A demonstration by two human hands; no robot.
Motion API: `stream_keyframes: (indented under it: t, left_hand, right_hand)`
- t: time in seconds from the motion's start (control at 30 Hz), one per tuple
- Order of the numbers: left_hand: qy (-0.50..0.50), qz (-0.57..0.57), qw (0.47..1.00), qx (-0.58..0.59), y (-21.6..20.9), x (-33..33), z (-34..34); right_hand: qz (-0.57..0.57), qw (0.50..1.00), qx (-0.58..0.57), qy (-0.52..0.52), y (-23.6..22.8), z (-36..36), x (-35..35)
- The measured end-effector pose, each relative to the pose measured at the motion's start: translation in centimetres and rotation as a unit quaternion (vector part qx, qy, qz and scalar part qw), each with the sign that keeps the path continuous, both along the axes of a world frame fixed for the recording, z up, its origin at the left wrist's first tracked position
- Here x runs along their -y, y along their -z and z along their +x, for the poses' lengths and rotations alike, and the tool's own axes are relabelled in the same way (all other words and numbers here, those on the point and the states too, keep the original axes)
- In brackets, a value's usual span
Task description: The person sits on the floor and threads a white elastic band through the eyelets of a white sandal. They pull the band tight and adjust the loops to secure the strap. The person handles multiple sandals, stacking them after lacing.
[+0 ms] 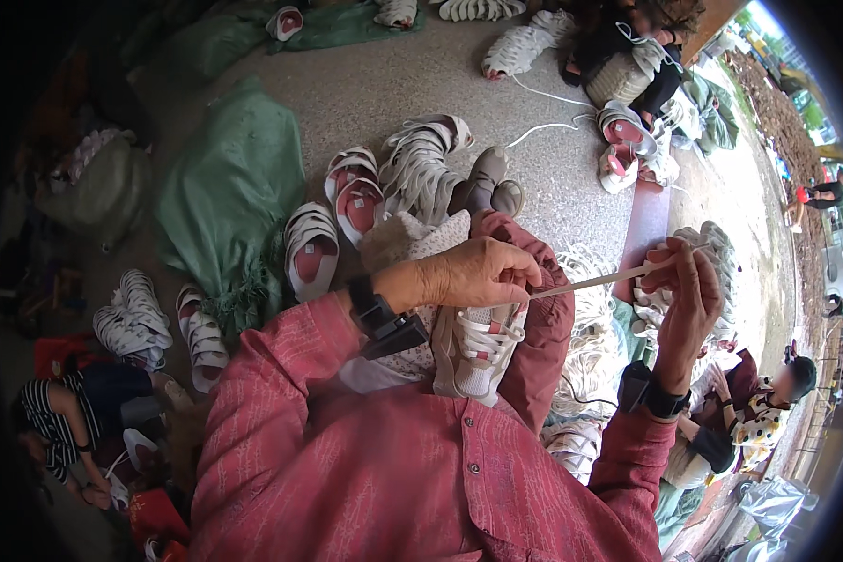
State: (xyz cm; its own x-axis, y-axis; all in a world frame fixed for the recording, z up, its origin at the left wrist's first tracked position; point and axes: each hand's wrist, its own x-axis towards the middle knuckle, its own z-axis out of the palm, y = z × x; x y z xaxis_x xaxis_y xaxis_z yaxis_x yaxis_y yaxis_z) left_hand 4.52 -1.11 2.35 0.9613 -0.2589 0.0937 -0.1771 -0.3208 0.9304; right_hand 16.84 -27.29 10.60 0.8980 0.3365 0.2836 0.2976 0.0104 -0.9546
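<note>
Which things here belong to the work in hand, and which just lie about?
In hand:
- pale shoe on the lap, under the left hand
- pale lace, drawn straight to the right hand

Lying about, seemingly:
- green sack
- silvery sheeting

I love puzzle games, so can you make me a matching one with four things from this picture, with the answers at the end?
Things:
1. Shoelace
2. Big sack
3. Shirt
4. Partly laced shoe

Where or how:
A. Green, on the ground
B. Under the left hand
C. Stretched out to the right hand
D. Pinkish red, with buttons

Right pairs: 1-C, 2-A, 3-D, 4-B
</note>
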Motion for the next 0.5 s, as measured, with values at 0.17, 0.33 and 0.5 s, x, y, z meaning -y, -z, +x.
stream_keyframes:
  t: [0.17,0.33,0.5]
  left_hand:
    - [0.053,0.209,0.976,0.02,0.1,0.2,-1.1]
    - [0.046,0.191,0.973,0.12,4.1,-0.9,-2.1]
    - [0.07,0.035,0.997,0.025,3.4,-0.9,-2.0]
  right_hand:
    - [-0.046,0.99,0.073,0.112,1.3,0.8,0.4]
    - [0.116,0.984,-0.129,-0.043,2.3,2.5,2.2]
    - [0.049,0.967,-0.243,-0.06,3.9,1.5,0.6]
